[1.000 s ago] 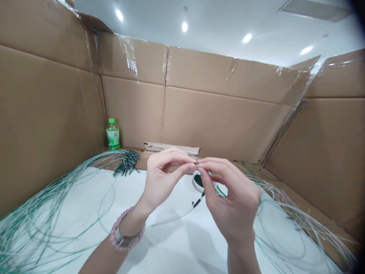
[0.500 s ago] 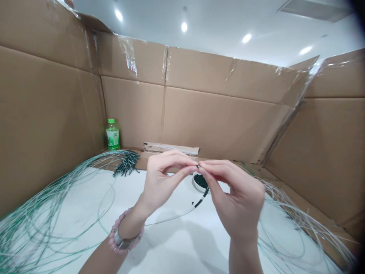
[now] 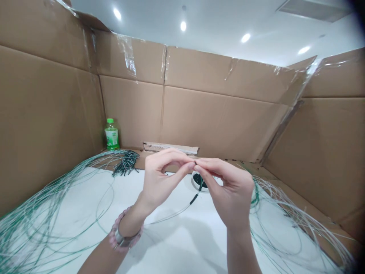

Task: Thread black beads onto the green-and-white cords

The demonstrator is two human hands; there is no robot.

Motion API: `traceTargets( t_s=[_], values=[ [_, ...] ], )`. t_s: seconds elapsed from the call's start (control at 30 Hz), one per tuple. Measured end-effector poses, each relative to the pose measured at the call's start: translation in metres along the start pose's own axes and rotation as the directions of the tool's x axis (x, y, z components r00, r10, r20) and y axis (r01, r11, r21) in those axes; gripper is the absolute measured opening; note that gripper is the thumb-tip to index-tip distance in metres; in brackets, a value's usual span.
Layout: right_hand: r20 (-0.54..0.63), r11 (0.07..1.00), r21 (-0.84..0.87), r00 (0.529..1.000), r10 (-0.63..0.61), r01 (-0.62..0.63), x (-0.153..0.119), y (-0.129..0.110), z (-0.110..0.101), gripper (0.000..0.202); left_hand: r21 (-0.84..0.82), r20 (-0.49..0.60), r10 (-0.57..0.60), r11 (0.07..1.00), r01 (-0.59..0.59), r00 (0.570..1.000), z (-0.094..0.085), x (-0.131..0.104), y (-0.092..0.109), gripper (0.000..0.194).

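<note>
My left hand [image 3: 159, 180] is closed in a pinch, thumb against forefinger. At its tips is a tiny black piece [image 3: 195, 163], too small to make out fully. My right hand [image 3: 232, 196] pinches too, its fingertips touching those of the left. From the right fingers hangs a thin wire [image 3: 171, 217], which curves down and left, passing beneath my left wrist. Small black bead-like pieces [image 3: 194, 199] are threaded along it. Just behind the fingers stands a white bowl [image 3: 193, 185] holding many tiny black pieces [image 3: 197, 179], partly covered by my right hand.
Long green and white wires [image 3: 48, 213] spread over the left side, their dark tips bundled [image 3: 125, 163] at the back. More wires [image 3: 302, 217] lie on the right. A green bottle [image 3: 111, 135] stands in the back left corner. Cardboard walls [image 3: 216, 121] surround the white table [image 3: 171, 255].
My right hand has shifted a little to the left and turned slightly. The hanging wire with its black pieces has swung left. Both hands keep their pinch.
</note>
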State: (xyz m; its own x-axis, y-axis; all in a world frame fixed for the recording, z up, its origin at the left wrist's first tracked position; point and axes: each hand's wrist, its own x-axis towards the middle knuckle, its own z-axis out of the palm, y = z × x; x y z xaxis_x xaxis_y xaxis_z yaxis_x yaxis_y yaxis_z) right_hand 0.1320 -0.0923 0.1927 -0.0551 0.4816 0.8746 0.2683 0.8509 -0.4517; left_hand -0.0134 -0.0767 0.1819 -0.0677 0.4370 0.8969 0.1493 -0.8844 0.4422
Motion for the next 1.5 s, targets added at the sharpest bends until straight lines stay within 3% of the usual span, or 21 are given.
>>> traceTargets(
  t_s=[0.23, 0.37, 0.57, 0.8, 0.97, 1.13, 1.5],
  values=[
    [0.060, 0.994, 0.042, 0.993, 0.103, -0.105, 0.000, -0.003, 0.001, 0.010, -0.017, 0.064, -0.053, 0.998, 0.055, 0.996, -0.001, 0.002, 0.005, 0.009],
    [0.064, 0.987, -0.008, 0.985, 0.158, -0.158, 0.002, -0.004, -0.003, 0.007, 0.005, 0.034, -0.064, 0.998, 0.063, 0.997, -0.002, 0.002, 0.005, 0.011],
    [0.263, 0.959, -0.174, 0.928, 0.264, -0.224, 0.007, 0.004, -0.018, 0.008, 0.001, -0.012, -0.108, 0.994, 0.108, 0.994, -0.004, 0.003, -0.001, 0.010],
    [0.178, 0.979, -0.019, 0.963, 0.202, -0.202, 0.008, 0.004, -0.011, 0.005, -0.071, 0.089, -0.229, 0.969, 0.235, 0.969, 0.001, 0.003, -0.002, 0.010],
    [0.179, 0.976, -0.009, 0.960, 0.216, -0.217, 0.008, 0.006, -0.010, 0.009, -0.238, 0.179, -0.300, 0.911, 0.337, 0.937, 0.003, 0.008, -0.005, 0.011],
    [0.184, 0.974, -0.026, 0.957, 0.226, -0.225, 0.010, 0.006, -0.010, 0.010, -0.269, 0.235, -0.329, 0.882, 0.386, 0.915, 0.003, 0.009, -0.010, 0.015],
    [0.171, 0.976, -0.019, 0.961, 0.216, -0.216, 0.011, 0.006, -0.010, 0.010, -0.283, 0.201, -0.360, 0.869, 0.406, 0.911, 0.010, 0.005, -0.019, 0.015]
  ],
)
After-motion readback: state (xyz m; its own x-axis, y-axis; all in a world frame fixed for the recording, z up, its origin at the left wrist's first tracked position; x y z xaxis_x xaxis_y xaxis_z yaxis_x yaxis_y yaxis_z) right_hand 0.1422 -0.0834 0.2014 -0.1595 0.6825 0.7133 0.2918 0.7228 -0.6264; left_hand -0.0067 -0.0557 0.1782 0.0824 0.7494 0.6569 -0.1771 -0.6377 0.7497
